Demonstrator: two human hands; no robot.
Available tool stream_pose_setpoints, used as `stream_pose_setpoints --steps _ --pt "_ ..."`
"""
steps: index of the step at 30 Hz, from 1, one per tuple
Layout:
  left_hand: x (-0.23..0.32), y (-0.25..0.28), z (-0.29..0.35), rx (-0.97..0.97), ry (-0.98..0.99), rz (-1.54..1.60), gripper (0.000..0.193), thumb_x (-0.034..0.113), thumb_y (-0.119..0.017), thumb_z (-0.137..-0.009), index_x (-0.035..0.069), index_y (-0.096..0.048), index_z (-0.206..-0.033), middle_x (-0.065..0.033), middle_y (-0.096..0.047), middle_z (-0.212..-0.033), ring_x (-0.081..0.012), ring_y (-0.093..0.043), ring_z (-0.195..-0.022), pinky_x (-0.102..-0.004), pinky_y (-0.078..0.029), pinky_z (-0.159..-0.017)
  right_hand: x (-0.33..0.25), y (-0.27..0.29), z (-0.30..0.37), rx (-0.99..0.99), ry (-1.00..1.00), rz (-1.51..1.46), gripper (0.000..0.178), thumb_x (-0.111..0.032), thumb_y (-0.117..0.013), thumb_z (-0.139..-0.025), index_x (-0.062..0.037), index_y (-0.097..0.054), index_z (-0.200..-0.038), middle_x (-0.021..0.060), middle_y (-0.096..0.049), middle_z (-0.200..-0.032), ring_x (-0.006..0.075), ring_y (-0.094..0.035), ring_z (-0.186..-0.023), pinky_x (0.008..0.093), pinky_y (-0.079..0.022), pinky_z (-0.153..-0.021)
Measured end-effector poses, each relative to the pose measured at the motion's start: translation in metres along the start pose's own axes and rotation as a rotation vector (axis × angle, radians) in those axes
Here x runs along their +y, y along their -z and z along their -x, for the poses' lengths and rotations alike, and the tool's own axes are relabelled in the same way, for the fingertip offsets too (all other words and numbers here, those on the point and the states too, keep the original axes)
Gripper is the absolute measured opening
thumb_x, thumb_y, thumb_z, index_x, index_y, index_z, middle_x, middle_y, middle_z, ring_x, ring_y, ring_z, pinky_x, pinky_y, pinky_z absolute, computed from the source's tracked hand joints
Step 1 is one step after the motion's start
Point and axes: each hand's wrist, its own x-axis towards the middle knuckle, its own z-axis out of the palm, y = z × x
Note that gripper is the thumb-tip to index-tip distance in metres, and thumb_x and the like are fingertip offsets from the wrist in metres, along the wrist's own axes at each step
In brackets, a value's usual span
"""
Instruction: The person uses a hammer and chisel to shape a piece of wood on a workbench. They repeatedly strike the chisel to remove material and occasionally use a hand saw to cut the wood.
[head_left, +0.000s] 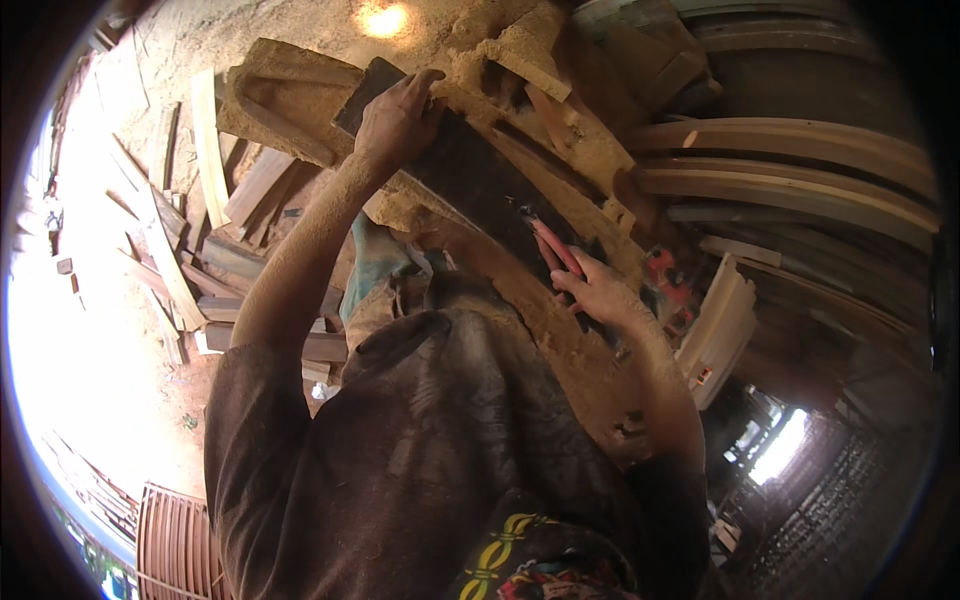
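My left grip [400, 118] is clamped on the upper left end of the dark board [470, 175], which slants in front of me beside sawdust-covered wood [600, 150]; my right grip [592, 288] is wrapped around the red-handled pliers [554, 243], their head over the board's face.

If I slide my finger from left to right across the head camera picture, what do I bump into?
Slatted wooden panel → left hand → red-handled tool → right hand → pale grooved wooden piece.
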Motion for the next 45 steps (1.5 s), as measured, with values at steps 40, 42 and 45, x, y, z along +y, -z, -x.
stream_pose_setpoints --steps 40,42,45 --pt "0.003 0.024 -0.022 0.086 0.329 0.235 0.02 0.025 -0.078 -0.092 0.007 -0.075 -0.102 -0.0115 -0.076 -0.085 -0.0216 -0.077 -0.081 -0.0354 -0.059 -0.076 0.03 -0.02 0.002 -0.01 -0.017 0.027 0.047 -0.029 -0.063 -0.105 0.0006 -0.057 -0.14 0.0096 -0.075 -0.098 0.0162 -0.068 -0.083 0.0336 -0.054 -0.081" --pt "0.004 0.023 -0.025 0.125 0.309 0.246 0.02 0.026 -0.078 -0.091 0.008 -0.075 -0.101 -0.0115 -0.074 -0.08 -0.0228 -0.077 -0.075 -0.0357 -0.059 -0.072 0.013 0.0 0.011 -0.04 -0.013 0.059 0.049 -0.029 -0.061 -0.106 -0.0003 -0.055 -0.145 0.0087 -0.075 -0.1 0.0139 -0.067 -0.082 0.0312 -0.055 -0.076" --pt "-0.001 0.02 -0.026 0.117 0.275 0.277 0.022 0.027 -0.078 -0.091 0.007 -0.075 -0.101 -0.0113 -0.074 -0.079 -0.0233 -0.076 -0.073 -0.0358 -0.059 -0.071 -0.01 0.023 0.009 -0.102 -0.085 0.12 0.051 -0.03 -0.058 -0.107 -0.001 -0.051 -0.148 0.0081 -0.075 -0.105 0.013 -0.068 -0.085 0.0296 -0.056 -0.069"
